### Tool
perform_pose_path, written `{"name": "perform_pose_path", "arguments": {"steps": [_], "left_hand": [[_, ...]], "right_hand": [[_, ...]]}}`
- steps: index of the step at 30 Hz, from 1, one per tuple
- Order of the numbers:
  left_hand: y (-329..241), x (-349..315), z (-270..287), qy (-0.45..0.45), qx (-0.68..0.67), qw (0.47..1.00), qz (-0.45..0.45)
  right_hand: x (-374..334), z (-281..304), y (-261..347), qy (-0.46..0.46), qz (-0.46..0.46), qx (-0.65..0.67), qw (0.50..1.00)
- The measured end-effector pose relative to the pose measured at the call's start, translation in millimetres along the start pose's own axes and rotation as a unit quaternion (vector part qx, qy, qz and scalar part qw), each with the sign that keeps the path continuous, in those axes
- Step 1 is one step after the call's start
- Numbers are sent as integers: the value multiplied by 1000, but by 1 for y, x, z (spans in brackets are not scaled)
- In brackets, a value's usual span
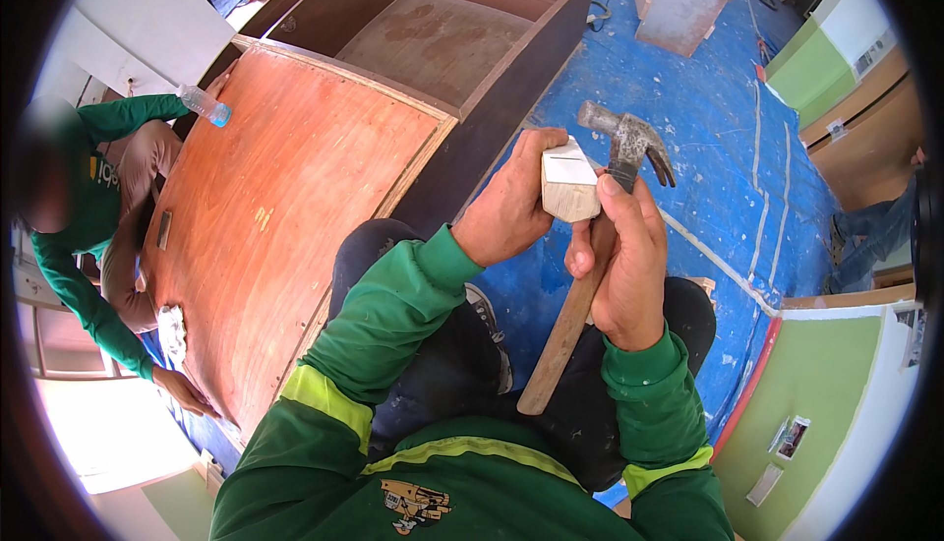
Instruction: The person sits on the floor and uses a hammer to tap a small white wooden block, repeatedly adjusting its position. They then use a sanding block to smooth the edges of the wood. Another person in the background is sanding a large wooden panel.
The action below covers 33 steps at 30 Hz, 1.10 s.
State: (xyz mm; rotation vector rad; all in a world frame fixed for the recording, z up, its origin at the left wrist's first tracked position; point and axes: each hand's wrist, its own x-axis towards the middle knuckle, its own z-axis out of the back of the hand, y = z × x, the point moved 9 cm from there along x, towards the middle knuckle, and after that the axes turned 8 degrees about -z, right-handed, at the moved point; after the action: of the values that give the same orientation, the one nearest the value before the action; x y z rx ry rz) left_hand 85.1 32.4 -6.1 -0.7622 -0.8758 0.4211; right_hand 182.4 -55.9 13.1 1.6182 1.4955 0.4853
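In front of my chest, my left hand (pixel 511 197) is closed round a short block of pale wood (pixel 570 200) with a white upper face that bears a dark slit or line. My right hand (pixel 632 256) grips a claw hammer (pixel 560 344) by its wooden handle, just below the metal head (pixel 629 138). The hammer head points up and away, its claw to the right. My right thumb lies close to the block's right side. The underside of the block is hidden.
To my left lies a reddish-brown wooden panel (pixel 285 167) beside an open cabinet box (pixel 472 39). A co-worker (pixel 108 177) in green crouches at its far left, near a plastic bottle (pixel 205 105). Blue sheeting (pixel 688 207) covers the floor; a green wall panel (pixel 806 413) stands right.
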Motion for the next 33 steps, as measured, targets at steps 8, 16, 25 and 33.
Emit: {"name": "perform_pose_path", "arguments": {"steps": [8,16,25,33], "left_hand": [[15,-5,-9,-4,-33,999,12],[34,-11,-26,-21,-90,994,58],[31,-10,-26,-39,-78,996,20],[21,-3,-17,-50,-51,997,-9]], "right_hand": [[4,4,-4,-9,-3,-8,1000],[11,14,-11,-26,-7,-12,1000],[8,12,-10,-24,6,-19,1000],[5,9,-8,-14,6,-9,1000]]}}
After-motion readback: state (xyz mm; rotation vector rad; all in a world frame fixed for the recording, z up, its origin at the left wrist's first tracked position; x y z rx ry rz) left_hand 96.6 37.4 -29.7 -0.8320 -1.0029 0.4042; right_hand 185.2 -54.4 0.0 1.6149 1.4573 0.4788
